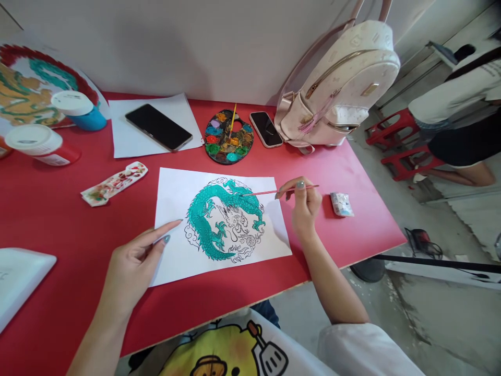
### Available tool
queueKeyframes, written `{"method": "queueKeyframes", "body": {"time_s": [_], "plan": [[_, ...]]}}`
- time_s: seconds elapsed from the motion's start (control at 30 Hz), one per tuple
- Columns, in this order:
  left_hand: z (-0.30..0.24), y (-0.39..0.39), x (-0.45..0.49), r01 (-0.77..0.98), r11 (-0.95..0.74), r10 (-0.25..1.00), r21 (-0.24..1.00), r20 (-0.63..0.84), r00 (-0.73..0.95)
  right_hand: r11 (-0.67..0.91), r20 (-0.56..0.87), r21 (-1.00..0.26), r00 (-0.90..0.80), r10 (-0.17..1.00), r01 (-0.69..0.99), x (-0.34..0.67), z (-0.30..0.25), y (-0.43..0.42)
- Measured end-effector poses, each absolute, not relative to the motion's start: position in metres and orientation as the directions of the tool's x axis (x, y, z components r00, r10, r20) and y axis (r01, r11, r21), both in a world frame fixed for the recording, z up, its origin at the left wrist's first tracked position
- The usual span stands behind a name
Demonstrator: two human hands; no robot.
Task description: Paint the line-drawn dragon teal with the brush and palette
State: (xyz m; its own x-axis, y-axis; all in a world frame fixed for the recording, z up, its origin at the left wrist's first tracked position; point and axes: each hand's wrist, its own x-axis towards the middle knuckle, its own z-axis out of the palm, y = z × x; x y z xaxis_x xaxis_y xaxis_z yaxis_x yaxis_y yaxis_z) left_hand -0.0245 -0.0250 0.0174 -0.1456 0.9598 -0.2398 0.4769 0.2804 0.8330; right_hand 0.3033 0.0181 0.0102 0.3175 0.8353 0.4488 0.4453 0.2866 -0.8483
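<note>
On the red table lies a sheet of white paper (172,188) printed with a round dragon drawing (201,219), much of its body coloured teal. My right hand (303,206) pinches a thin paintbrush (266,192) near its back part; the tip meets the upper part of the dragon. My left hand (136,261) rests at the sheet's left edge, index finger stretched over the paper and thumb apart from it. Beyond the sheet sits a paint palette (219,153) with several colours, and another brush (234,119) lies across it.
Two phones (158,127) (266,129) lie behind the sheet, one on white paper. A pink backpack (344,83) leans on the wall. Paint bottles (39,143) stand left, near a stained tissue (115,184). A small packet (341,204) lies right. Another person (462,109) is at the far right.
</note>
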Motion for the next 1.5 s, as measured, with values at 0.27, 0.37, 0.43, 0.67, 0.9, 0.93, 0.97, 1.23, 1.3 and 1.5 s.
{"method": "queueKeyframes", "body": {"time_s": [0.27,0.37,0.43,0.67,0.9,0.93,0.97,1.23,1.3,1.5], "plan": [[0.0149,-0.0239,-0.0259,0.446,0.295,0.955,0.845,-0.244,-0.170,0.370,0.507,-0.802,0.206,0.837,0.469,0.3030,0.0083,0.0192],[0.0142,-0.0244,-0.0260,0.441,0.307,0.951,0.844,-0.254,-0.176,0.373,0.509,-0.792,0.185,0.840,0.484,0.3023,0.0099,0.0196],[0.0143,-0.0248,-0.0258,0.438,0.311,0.950,0.844,-0.261,-0.172,0.361,0.525,-0.784,0.229,0.820,0.505,0.3028,0.0100,0.0195],[0.0143,-0.0248,-0.0250,0.443,0.302,0.952,0.844,-0.246,-0.181,0.368,0.505,-0.795,0.188,0.842,0.483,0.3035,0.0084,0.0190],[0.0124,-0.0242,-0.0268,0.453,0.291,0.956,0.843,-0.241,-0.165,0.375,0.525,-0.796,0.235,0.818,0.475,0.3046,0.0074,0.0184],[0.0126,-0.0243,-0.0268,0.457,0.285,0.958,0.843,-0.236,-0.164,0.382,0.519,-0.797,0.206,0.830,0.467,0.3043,0.0077,0.0183],[0.0129,-0.0244,-0.0267,0.460,0.282,0.959,0.842,-0.231,-0.164,0.386,0.511,-0.800,0.185,0.839,0.460,0.3040,0.0079,0.0183],[0.0164,-0.0255,-0.0250,0.457,0.305,0.952,0.835,-0.258,-0.164,0.330,0.483,-0.811,0.235,0.843,0.484,0.3037,0.0076,0.0183],[0.0166,-0.0254,-0.0248,0.451,0.309,0.951,0.837,-0.263,-0.162,0.329,0.468,-0.806,0.190,0.863,0.492,0.3029,0.0084,0.0184],[0.0158,-0.0250,-0.0252,0.442,0.307,0.951,0.843,-0.259,-0.165,0.361,0.509,-0.837,0.344,0.789,0.411,0.3035,0.0084,0.0180]]}}
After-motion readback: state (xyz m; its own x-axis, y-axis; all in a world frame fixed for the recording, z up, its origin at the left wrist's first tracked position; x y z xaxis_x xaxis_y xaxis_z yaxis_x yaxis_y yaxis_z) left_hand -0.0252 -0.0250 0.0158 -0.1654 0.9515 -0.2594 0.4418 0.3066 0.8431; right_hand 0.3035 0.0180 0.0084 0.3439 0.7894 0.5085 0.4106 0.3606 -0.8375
